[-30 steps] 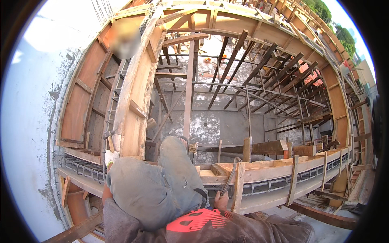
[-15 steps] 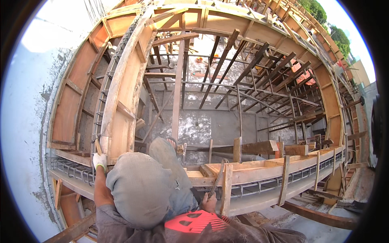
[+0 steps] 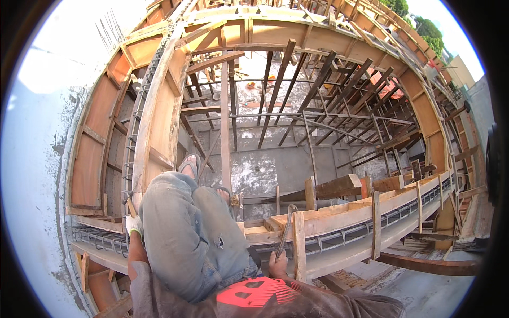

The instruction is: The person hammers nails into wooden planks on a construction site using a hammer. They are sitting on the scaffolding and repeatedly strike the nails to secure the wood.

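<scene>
Two tools held, head view: gloved left hand (image 3: pixel 134 225), fingers clamped on hammer (image 3: pixel 131 208) at near end of timber form (image 3: pixel 165 124); right hand (image 3: pixel 278 265), fingers clamped round hooked metal bar (image 3: pixel 287 228) beside upright batten (image 3: pixel 299 246). Left foot (image 3: pixel 189 165) has just come into view by the form; stance seems shifted, both grips unaffected.

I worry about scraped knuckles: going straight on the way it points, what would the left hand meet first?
Probably the steel bar cage beside the long timber form, with the hammer in the left hand leading; depth is unclear, so it may pass above.
</scene>
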Motion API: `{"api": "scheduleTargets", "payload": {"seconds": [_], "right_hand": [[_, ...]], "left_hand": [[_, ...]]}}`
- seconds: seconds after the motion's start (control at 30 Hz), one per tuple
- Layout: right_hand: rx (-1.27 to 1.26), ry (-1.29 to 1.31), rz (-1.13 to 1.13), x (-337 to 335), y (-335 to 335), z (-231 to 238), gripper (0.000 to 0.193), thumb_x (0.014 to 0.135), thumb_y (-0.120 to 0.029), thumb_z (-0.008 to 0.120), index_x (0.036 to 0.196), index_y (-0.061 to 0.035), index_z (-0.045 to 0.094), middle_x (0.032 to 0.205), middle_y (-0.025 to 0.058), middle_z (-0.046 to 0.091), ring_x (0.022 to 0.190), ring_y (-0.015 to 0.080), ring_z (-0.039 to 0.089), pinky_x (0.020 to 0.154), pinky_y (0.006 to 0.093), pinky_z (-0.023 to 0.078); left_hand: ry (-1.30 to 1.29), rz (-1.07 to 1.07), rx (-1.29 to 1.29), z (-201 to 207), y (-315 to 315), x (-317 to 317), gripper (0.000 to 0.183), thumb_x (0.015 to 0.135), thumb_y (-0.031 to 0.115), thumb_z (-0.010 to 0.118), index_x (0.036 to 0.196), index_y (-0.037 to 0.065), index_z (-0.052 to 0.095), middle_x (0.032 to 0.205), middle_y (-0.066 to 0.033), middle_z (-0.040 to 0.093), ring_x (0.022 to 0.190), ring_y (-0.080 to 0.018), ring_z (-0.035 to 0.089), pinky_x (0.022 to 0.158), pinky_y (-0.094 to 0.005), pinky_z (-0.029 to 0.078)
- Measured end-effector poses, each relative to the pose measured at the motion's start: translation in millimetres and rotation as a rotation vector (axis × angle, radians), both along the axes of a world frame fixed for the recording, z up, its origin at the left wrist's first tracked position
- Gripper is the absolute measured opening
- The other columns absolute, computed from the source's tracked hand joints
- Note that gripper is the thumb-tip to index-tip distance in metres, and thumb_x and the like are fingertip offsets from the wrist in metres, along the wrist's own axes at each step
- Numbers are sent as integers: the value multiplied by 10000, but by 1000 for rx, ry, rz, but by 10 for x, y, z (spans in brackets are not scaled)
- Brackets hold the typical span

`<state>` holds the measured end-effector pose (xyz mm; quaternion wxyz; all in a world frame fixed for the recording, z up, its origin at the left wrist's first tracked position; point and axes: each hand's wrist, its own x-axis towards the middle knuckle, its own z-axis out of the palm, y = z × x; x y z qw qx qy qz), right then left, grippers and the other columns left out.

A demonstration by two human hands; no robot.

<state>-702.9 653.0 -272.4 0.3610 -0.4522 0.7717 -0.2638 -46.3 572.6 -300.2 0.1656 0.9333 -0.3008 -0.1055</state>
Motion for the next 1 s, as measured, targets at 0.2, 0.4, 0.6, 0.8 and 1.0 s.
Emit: {"api": "scheduleTargets", "payload": {"seconds": [0.2, 0.4, 0.6, 0.8, 1.0], "right_hand": [[78, 95, 9, -23, 14, -14, 335, 931, -266, 579, 1009, 59, 555, 761, 282, 652, 768, 491, 650, 688, 556, 505], [139, 193, -15, -15, -6, 147, 396, 940, -305, 554, 1077, 67, 559, 806, 322, 651, 803, 510, 646, 749, 577, 513], [204, 206, -40, 45, -131, 352, 440, 961, -366, 537, 1085, 55, 564, 872, 325, 665, 858, 510, 651, 783, 572, 515], [141, 135, -109, 4, -60, 198, 513, 948, -463, 582, 879, 46, 588, 744, 261, 655, 785, 457, 669, 733, 526, 526], [147, 36, -225, -92, -55, 386, 563, 891, -535, 647, 863, 27, 679, 809, 277, 669, 824, 448, 661, 755, 499, 504]], "left_hand": [[215, 60, -116, 169, -132, -285, 256, 759, 143, 688, 897, -57, 606, 753, -132, 640, 649, -218, 594, 605, -397, 484], [215, 65, -83, 344, -286, -576, 177, 815, 127, 592, 902, -27, 598, 748, -81, 606, 621, -200, 536, 565, -392, 442], [197, 63, -193, 66, -193, -342, 230, 802, 154, 633, 911, -43, 586, 776, -100, 611, 653, -223, 542, 600, -396, 450], [337, 55, -197, 315, -248, -506, 407, 811, 174, 615, 1127, -82, 615, 974, -175, 685, 793, -282, 637, 719, -421, 512], [428, -51, -139, 105, -239, -69, 426, 808, 165, 586, 1152, -86, 606, 943, -145, 682, 786, -282, 641, 702, -386, 517]]}}
